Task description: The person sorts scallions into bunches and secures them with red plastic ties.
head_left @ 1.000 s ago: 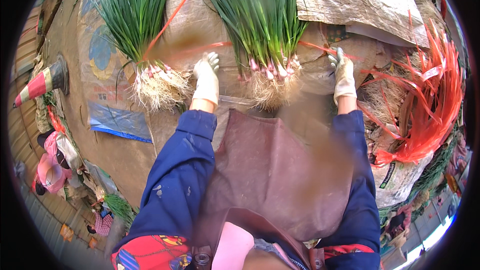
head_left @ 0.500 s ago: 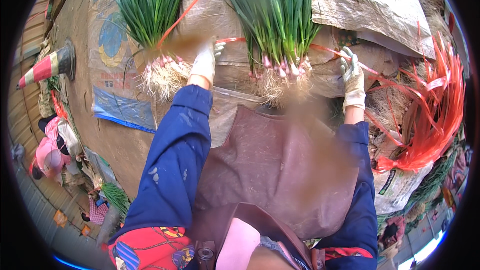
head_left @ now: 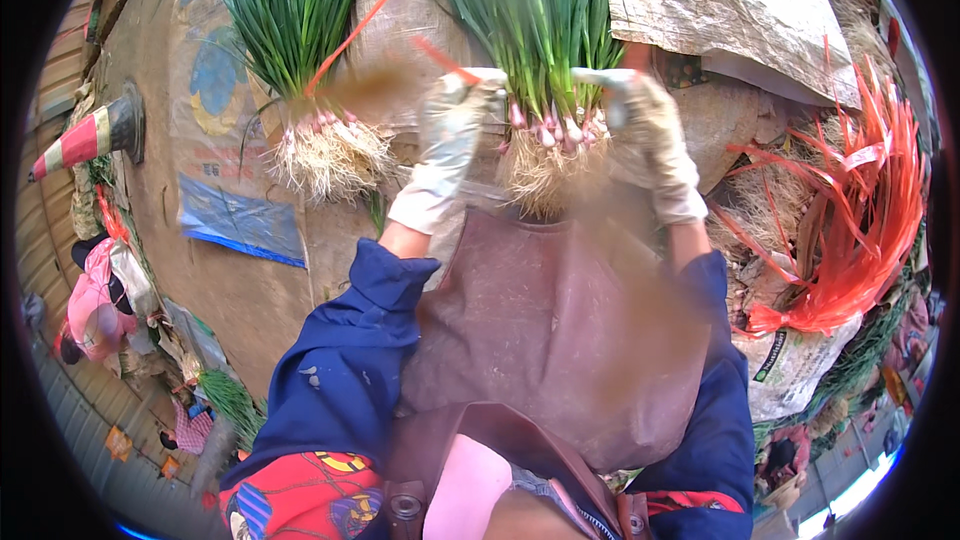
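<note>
A bunch of spring onions (head_left: 560, 70) with pinkish bulbs and pale roots lies in front of me, leaves pointing away. My left hand (head_left: 455, 130), in a dirty pale glove, is closed at the bunch's left side on a red plastic strip (head_left: 440, 55), whose loose end sticks out up and left. At the bunch's right side my gloved right hand (head_left: 650, 130) is closed, its fingertips against the stems; a blurred reddish bit shows above it. The strip's stretch around the stems is hidden. Left of it lies another spring onion bunch (head_left: 300, 50), crossed by a red tie strip (head_left: 360, 25).
Many loose red plastic strips (head_left: 870, 230) hang at the right above a white sack (head_left: 800, 370). A pale sheet (head_left: 730, 0) covers the far right. A striped cone (head_left: 80, 145) and a person in pink (head_left: 100, 300) are at the left.
Both hands have moved inward, from apart on either side to against the bunch's stems. The stretched strip's left end now points up beside my left hand.
</note>
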Action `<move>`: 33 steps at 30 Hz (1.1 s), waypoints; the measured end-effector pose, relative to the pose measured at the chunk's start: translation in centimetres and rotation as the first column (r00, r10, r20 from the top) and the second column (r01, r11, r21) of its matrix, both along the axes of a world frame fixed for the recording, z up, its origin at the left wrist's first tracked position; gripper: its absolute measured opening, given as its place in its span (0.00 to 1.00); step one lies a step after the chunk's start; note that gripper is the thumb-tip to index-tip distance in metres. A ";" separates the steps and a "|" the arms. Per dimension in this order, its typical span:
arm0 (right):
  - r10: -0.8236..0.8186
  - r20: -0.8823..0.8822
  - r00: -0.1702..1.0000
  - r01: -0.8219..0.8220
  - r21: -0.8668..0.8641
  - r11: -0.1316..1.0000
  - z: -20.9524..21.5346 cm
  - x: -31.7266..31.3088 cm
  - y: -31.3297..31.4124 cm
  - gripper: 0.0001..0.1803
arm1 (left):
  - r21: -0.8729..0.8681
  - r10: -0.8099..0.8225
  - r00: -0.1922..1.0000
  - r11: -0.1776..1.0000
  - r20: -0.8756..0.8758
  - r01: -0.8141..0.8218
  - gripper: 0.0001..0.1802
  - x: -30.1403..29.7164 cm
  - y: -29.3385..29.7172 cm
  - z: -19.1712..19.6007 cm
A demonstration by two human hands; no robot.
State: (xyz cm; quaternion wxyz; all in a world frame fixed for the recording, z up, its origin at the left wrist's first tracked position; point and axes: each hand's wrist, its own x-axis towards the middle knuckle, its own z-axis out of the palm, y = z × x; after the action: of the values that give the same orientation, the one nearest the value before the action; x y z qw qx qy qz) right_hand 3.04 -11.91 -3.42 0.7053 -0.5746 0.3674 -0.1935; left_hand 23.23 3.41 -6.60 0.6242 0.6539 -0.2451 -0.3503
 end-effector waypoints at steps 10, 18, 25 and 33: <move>0.382 0.133 0.915 -0.397 0.469 0.789 -2.2 7.5 1.9 0.17 | 0.144 -0.126 0.934 0.986 0.334 0.081 0.22 -1.0 -0.7 1.1; 0.339 -0.023 0.941 -0.327 0.211 0.921 -0.4 10.1 2.3 0.18 | 0.281 -0.067 0.998 0.958 0.010 0.062 0.62 -5.1 0.4 -4.4; 0.298 0.182 0.937 -0.347 0.372 0.861 6.4 8.5 6.3 0.19 | 0.408 -0.389 0.763 0.895 0.516 0.181 0.58 -0.5 4.2 1.1; 0.038 0.149 0.988 -0.093 0.383 0.919 1.1 11.9 2.7 0.22 | 0.325 -0.304 0.661 0.941 0.686 0.096 0.50 7.9 4.6 4.6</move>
State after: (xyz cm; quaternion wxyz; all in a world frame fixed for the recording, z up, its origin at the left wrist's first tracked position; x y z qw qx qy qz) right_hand 14.96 -9.21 -2.28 0.8349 -0.4205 0.3294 -0.1325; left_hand 31.15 7.98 -1.95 0.3410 0.7834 -0.4950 -0.1582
